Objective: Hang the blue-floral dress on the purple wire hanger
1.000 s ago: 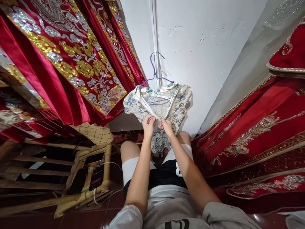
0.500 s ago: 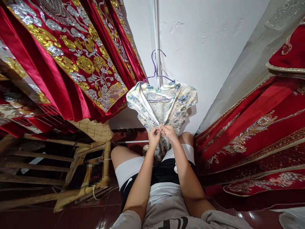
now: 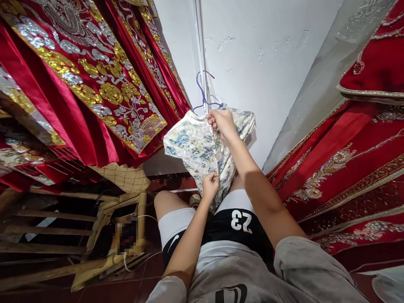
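A cream dress with blue floral print [image 3: 195,141] hangs on a purple hanger [image 3: 200,86] in front of my knees. Its closure, a narrow straight line like a zipper [image 3: 216,153], runs down the middle, and the two edges meet along it. My right hand [image 3: 222,122] is closed in a pinch at the top of this line, by the neckline; the zipper pull itself is hidden by my fingers. Lower down, my left hand [image 3: 210,186] pinches the dress fabric at the closure, around waist height. The skirt part hangs down between my thighs.
Red garments with gold and silver embroidery [image 3: 116,90] hang on the left. More red beaded garments [image 3: 315,176] hang close on the right. A white pole [image 3: 199,38] stands against the wall behind the hanger. A bamboo chair [image 3: 142,210] stands at lower left, with a blurred item on it.
My right hand has moved up from mid-dress to the neckline, and the V-shaped opening has closed. My left hand stays low, gripping the fabric.
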{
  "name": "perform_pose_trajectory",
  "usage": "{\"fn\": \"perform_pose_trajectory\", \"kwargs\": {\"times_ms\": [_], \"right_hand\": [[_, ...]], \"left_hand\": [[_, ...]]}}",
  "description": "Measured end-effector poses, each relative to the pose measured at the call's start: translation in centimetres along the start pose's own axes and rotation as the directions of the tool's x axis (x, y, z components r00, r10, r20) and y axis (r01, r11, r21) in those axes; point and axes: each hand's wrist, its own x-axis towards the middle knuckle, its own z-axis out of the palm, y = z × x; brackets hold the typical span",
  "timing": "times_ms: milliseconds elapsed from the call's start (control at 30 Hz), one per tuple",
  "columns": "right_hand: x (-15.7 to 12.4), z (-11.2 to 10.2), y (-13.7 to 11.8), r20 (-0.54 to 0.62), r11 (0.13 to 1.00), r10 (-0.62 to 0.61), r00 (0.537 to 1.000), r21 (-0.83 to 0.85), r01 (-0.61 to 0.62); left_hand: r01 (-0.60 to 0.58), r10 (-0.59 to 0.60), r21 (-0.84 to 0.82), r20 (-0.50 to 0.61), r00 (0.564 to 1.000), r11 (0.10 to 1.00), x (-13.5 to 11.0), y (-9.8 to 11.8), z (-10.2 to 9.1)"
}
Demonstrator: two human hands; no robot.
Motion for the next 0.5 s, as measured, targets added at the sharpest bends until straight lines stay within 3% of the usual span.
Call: {"fn": "perform_pose_trajectory", "kwargs": {"times_ms": [100,167,233,333,433,500], "right_hand": [[0.0,0.6,-0.6,0.074,0.999,-0.04,0.996,-0.007,0.041],[-1.2,0.6,-0.2,0.109,0.999,-0.049,0.993,-0.016,0.051],[-2.4,0.3,0.3,0.127,0.998,-0.051,0.991,-0.026,0.055],[-3.2,-0.2,0.6,0.141,0.995,-0.089,0.986,-0.037,0.095],[-2.5,-0.4,1.0,0.147,0.98,-0.181,0.972,-0.058,0.191],[-1.6,-0.5,2.1,0.11,0.959,-0.249,0.962,-0.114,0.261]], "left_hand": [[0.013,-0.013,-0.008,-0.015,1.0,1.0,0.5,0.0,-0.4],[-0.02,0.018,-0.037,-0.053,0.998,0.999,1.8,1.6,-1.3],[-0.144,0.129,-0.095,-0.141,0.981,0.985,4.1,4.9,-2.7],[-0.434,0.403,-0.083,-0.247,0.881,0.897,8.5,11.9,-5.0],[-0.564,0.566,0.037,-0.052,0.823,0.825,12.5,17.9,-6.4],[-0.606,0.602,0.139,0.071,0.795,0.783,14.4,20.1,-6.7]]}}
